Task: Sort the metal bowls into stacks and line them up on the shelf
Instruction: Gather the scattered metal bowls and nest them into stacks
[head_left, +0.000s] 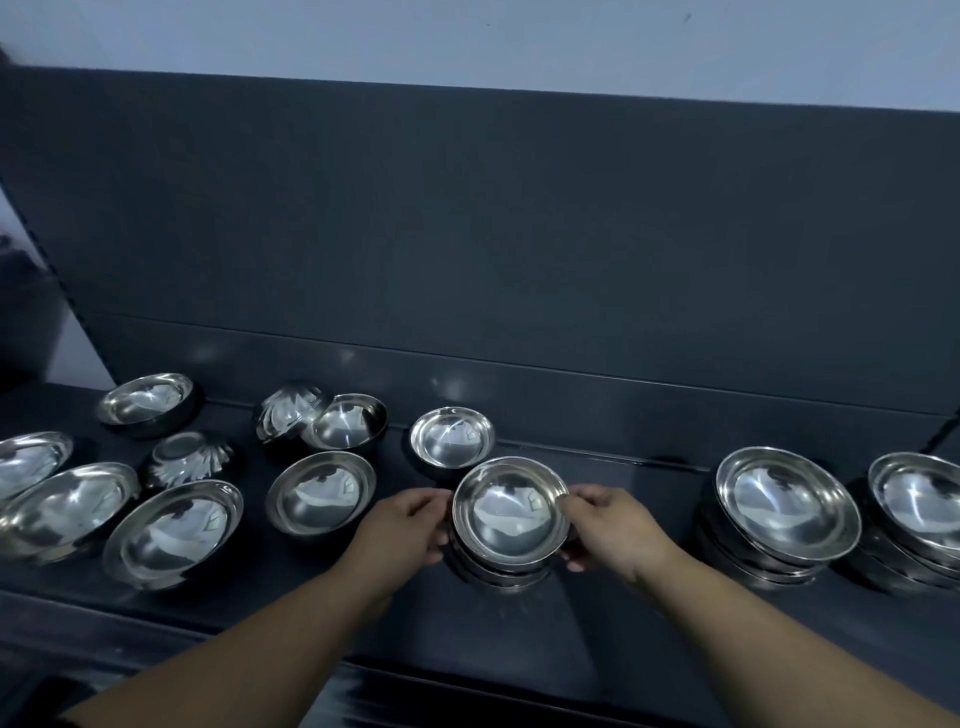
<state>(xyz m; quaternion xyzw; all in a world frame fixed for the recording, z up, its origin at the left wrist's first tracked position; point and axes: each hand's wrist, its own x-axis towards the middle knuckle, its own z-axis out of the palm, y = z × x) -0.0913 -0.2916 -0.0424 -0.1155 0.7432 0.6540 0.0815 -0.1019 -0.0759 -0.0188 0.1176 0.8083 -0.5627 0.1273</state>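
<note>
On the shelf, centre: short stack of round shiny metal bowls (511, 519) on the dark grey shelf (623, 613).
Left grip (410, 525): clasping the stack's left side.
Right grip (605, 525): clasping its right side.
Right end: two taller bowl stacks (784, 509), side by side.
Left end: loose steel bowls (176, 530), unstacked, two fluted ones (187, 460) lying tipped.

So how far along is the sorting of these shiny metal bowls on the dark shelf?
Roughly midway, by the look of it. Done: two tall stacks of wide-rimmed steel bowls stand side by side at the right. In hand: the left hand and right hand grip a shorter stack of round steel bowls. Left: about nine loose bowls at left, some fluted ones tipped or upside down.
</note>
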